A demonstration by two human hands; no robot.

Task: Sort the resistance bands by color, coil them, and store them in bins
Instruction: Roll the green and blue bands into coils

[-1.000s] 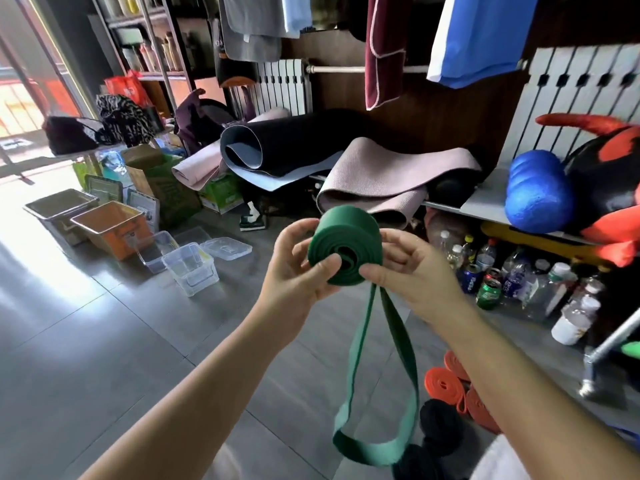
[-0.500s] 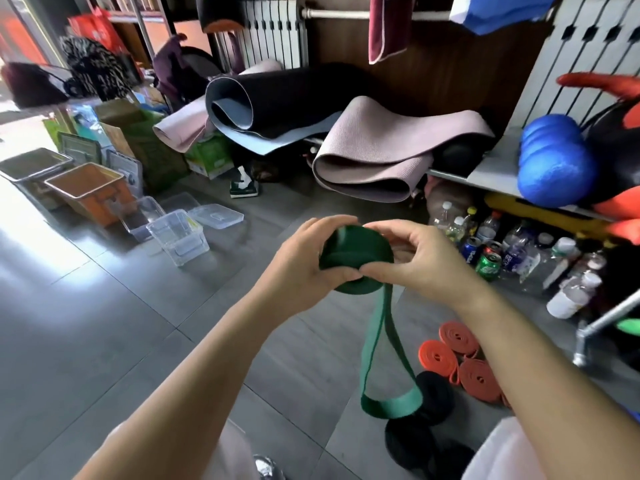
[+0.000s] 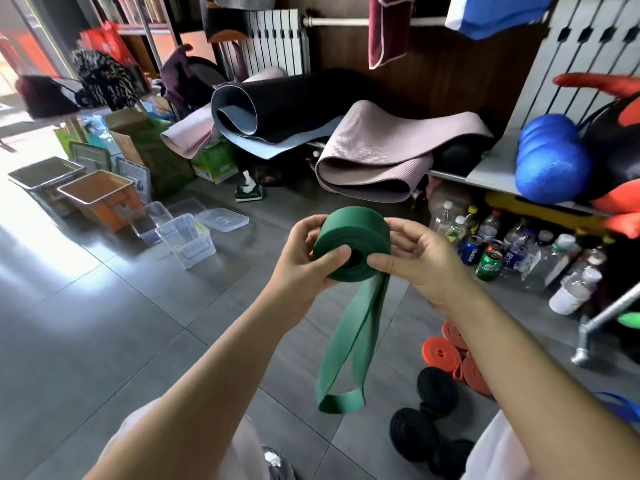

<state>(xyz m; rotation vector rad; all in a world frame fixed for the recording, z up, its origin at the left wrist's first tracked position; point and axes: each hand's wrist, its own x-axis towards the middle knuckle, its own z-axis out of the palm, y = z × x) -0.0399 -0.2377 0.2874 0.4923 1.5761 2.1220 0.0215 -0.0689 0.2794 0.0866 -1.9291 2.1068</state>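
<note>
Grey floor tiles (image 3: 104, 341) fill this messy room, with clear plastic bins (image 3: 187, 240) on the left and rolled orange bands (image 3: 441, 353) and black bands (image 3: 438, 388) on the right. Up in the middle, the left hand (image 3: 304, 261) and right hand (image 3: 422, 265) both grip a green resistance band (image 3: 356, 233), fingers curled round its rolled part, thumbs on its flat face. The roll's hole faces the person, and the long loose end hangs down, leaning a bit left, to a loop.

Left hand (image 3: 304, 261) and right hand (image 3: 415, 261) grip a half-coiled green band (image 3: 353, 244).
</note>
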